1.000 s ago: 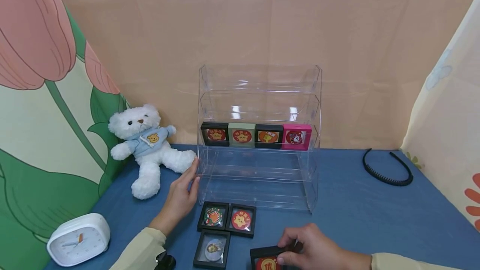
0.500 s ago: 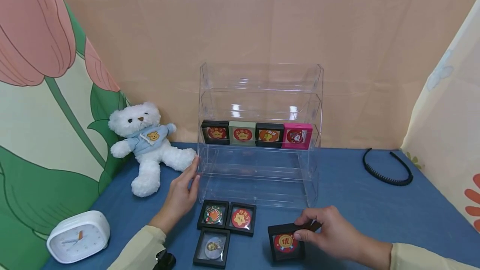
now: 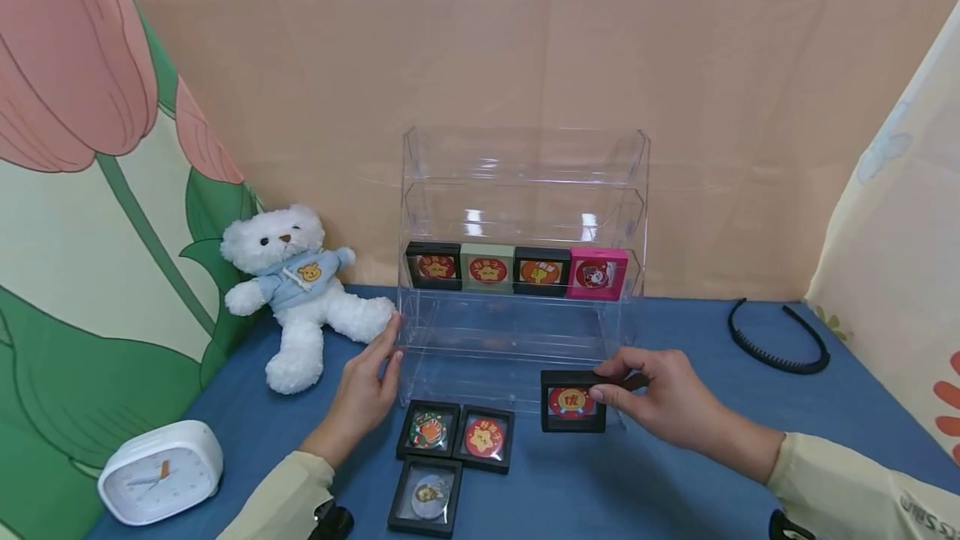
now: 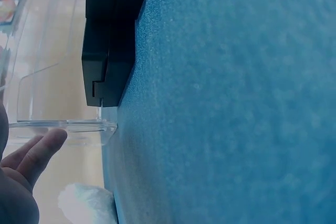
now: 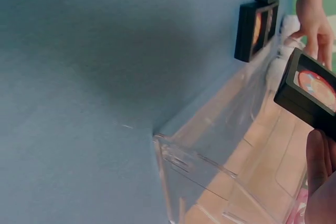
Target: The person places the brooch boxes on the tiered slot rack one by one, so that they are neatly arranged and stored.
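Note:
My right hand (image 3: 663, 394) pinches a black-framed display box (image 3: 572, 402) by its upper right corner, with a red round badge inside. The box hangs upright in front of the lower right of a clear tiered acrylic rack (image 3: 517, 348). Against the rack's left side rests my left hand (image 3: 363, 390), fingers straight; the left wrist view shows its fingertips (image 4: 55, 137) at the clear edge. One tier holds a row of boxes: a black one (image 3: 434, 266), a pale green one (image 3: 487, 268), another black one (image 3: 541, 272) and a pink one (image 3: 597, 273).
Before the rack, three black badge boxes lie flat: a green-and-red one (image 3: 428, 430), a red star one (image 3: 483, 438) and a pale one (image 3: 425, 497). A white teddy bear (image 3: 300, 298) sits left, above a white clock (image 3: 161, 473). A black headband (image 3: 780, 357) lies right.
My right hand has lifted the black display box off the near table area and carried it forward, toward the rack. My left hand has stayed at the rack's side.

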Action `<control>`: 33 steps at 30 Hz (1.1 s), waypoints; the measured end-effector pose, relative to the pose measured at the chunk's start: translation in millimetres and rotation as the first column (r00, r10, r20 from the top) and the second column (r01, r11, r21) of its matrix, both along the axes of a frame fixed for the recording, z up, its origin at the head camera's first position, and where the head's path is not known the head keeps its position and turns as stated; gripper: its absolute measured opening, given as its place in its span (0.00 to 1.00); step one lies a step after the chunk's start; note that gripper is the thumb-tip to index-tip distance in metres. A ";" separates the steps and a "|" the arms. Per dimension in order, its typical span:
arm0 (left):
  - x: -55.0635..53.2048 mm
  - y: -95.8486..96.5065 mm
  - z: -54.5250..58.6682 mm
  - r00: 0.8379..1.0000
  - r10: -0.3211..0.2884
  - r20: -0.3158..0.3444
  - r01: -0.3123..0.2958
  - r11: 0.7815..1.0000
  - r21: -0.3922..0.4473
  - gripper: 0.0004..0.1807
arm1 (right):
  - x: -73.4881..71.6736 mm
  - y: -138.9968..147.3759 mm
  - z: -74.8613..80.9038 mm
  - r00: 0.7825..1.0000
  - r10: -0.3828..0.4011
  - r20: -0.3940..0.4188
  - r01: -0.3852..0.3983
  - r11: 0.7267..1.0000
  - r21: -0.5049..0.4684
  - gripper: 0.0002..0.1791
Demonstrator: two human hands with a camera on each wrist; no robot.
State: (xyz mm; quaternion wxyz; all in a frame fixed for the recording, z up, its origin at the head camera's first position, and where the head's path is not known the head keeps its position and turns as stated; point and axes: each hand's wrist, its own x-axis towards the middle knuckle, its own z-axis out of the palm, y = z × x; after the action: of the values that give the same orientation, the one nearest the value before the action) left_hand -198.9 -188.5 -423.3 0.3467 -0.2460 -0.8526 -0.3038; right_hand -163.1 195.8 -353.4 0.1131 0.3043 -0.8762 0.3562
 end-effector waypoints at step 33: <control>0.1 -2.7 -0.2 1.000 -0.022 -0.012 0.022 1.000 -0.014 0.32 | -55.7 -83.2 24.0 0.976 -0.024 -0.217 -0.001 0.993 -0.118 0.11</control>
State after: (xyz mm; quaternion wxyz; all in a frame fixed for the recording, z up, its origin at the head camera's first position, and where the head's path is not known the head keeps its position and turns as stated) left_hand -198.9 -191.2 -423.6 0.3465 -0.2597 -0.8499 -0.3002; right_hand -218.8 112.7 -329.5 0.2282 0.3292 -0.8378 0.3710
